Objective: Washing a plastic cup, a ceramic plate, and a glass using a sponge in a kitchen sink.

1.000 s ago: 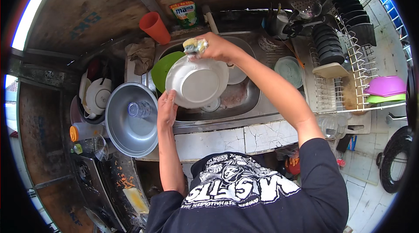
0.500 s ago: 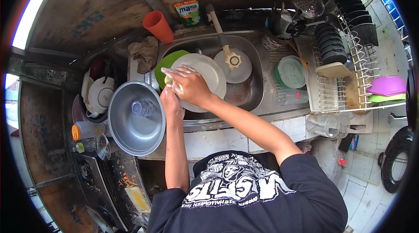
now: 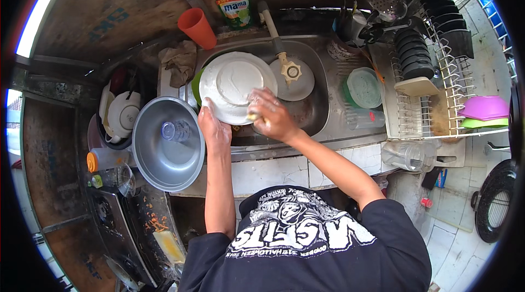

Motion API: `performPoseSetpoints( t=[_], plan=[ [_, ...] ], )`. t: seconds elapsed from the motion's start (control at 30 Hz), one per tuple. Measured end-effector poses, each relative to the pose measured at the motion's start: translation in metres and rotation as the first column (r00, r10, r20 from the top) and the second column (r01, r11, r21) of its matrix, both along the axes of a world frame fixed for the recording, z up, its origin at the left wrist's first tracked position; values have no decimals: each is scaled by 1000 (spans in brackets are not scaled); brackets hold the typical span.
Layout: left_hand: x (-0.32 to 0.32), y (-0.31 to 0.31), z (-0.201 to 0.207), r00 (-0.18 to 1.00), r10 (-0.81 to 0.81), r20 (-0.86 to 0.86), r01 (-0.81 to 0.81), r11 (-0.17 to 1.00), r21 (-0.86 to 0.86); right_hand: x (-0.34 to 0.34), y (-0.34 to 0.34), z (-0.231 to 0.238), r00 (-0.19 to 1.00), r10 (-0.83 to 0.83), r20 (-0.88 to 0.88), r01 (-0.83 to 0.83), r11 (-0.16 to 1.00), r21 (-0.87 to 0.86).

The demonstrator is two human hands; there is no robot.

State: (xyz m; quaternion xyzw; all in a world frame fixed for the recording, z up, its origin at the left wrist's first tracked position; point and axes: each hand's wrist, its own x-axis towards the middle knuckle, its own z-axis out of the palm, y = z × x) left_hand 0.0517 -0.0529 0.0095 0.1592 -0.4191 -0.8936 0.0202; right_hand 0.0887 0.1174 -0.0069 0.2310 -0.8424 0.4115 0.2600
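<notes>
A soapy white plate [image 3: 239,81], its underside with the foot ring facing up, is tilted over the sink [image 3: 314,125]. My left hand [image 3: 215,128] grips its near-left rim, thumb on top, other fingers hidden beneath. At the plate's lower right edge, my right hand [image 3: 275,117] is closed on a small yellowish sponge [image 3: 253,116], mostly covered by the fingers. Foam coats both hands. A green dish [image 3: 197,85] peeks out behind the plate. Deeper in the basin, another white plate [image 3: 299,94] lies under the tap [image 3: 291,72].
A grey basin [image 3: 169,163] holding a clear cup [image 3: 175,131] stands left of the sink. Behind are an orange cup [image 3: 197,28] and a soap pouch [image 3: 235,12]. Right are a green container [image 3: 365,88] and a white dish rack [image 3: 421,119] with black bowls [image 3: 414,56].
The white plate has been lifted and now shows its underside, held by my left hand. My right hand has moved right, away from the left hand, to the plate's edge.
</notes>
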Motion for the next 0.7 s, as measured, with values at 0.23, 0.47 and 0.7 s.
performPoseSetpoints(
  t=[0.23,0.47,0.7],
  plan=[
    [11,-29,-4,999,49,1,-49,999,12,-50,-9,20,875,-178,450,342,886,-313],
    [12,-31,5,996,-76,45,79,994,-74,-106,-21,41,916,-34,399,57,997,-45],
    [12,-35,-25,971,-238,-37,237,971,-29,-62,-45,41,952,229,203,-258,958,127]
  ],
)
